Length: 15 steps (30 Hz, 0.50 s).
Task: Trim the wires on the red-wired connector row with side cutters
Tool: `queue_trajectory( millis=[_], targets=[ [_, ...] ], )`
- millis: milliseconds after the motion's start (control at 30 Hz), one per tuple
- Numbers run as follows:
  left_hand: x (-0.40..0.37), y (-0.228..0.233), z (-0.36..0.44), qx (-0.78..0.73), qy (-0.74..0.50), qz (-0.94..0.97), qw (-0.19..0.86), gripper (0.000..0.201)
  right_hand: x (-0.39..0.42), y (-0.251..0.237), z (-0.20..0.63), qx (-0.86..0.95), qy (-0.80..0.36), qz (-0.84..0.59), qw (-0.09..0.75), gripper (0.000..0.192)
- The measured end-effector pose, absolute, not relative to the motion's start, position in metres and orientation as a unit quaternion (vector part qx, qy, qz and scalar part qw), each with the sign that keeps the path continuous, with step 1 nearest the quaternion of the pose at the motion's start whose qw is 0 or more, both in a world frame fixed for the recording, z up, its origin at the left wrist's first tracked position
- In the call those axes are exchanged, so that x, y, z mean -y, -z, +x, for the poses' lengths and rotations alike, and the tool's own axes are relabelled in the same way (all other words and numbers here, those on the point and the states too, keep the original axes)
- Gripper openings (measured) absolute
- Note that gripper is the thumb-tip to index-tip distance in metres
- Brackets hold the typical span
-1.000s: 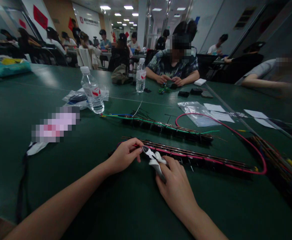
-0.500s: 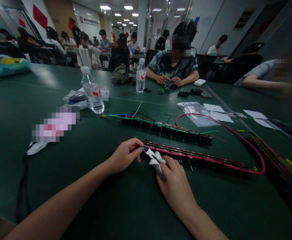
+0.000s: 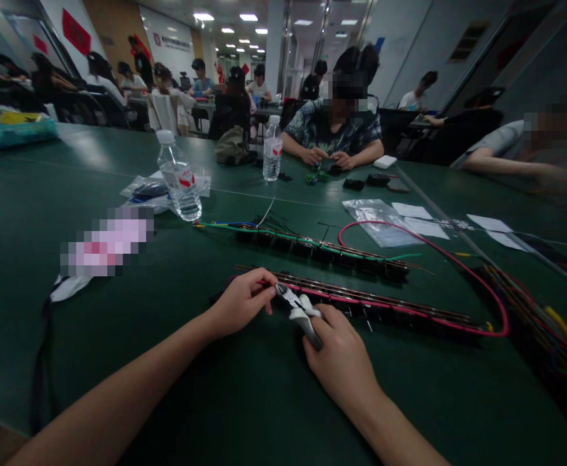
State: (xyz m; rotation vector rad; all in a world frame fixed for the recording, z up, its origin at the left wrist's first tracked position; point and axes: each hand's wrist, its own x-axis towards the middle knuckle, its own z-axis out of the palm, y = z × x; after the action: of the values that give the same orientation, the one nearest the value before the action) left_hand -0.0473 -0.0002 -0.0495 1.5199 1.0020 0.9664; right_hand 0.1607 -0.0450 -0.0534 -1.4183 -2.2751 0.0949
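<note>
My right hand [image 3: 342, 346] is closed round the white-and-grey handles of cutting pliers [image 3: 292, 299]. Their metal jaws point up and left, right at the fingertips of my left hand [image 3: 242, 304]. That hand is pinched closed over the left part of a long black strip [image 3: 400, 316] with copper-coloured rods; whatever lies between its fingers is too small to make out. A red cable [image 3: 505, 310] runs along this strip and loops round on the right. Thin pale tails stick out from the strip's near side. Behind it lies a similar strip [image 3: 307, 244] with a green wire.
Two water bottles [image 3: 181, 181] [image 3: 272, 152] stand beyond the strips. A clear plastic bag [image 3: 380, 223] and paper slips [image 3: 426, 228] lie behind to the right. More wired strips [image 3: 531, 317] fill the right edge. A co-worker [image 3: 336, 129] sits opposite, handling small parts.
Both hands and the pliers stay almost where they were. The view has shifted very slightly, so things on the right appear a little further left.
</note>
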Motion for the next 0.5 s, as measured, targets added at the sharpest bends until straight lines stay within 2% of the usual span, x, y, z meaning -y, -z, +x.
queue_trajectory(
  millis=[500],
  targets=[
    [0.0002,0.0474,-0.0476,-0.416,-0.396,0.64,0.511,0.005,0.0458,0.049,0.1626,0.826,-0.029,-0.516,0.224,0.012]
  ],
)
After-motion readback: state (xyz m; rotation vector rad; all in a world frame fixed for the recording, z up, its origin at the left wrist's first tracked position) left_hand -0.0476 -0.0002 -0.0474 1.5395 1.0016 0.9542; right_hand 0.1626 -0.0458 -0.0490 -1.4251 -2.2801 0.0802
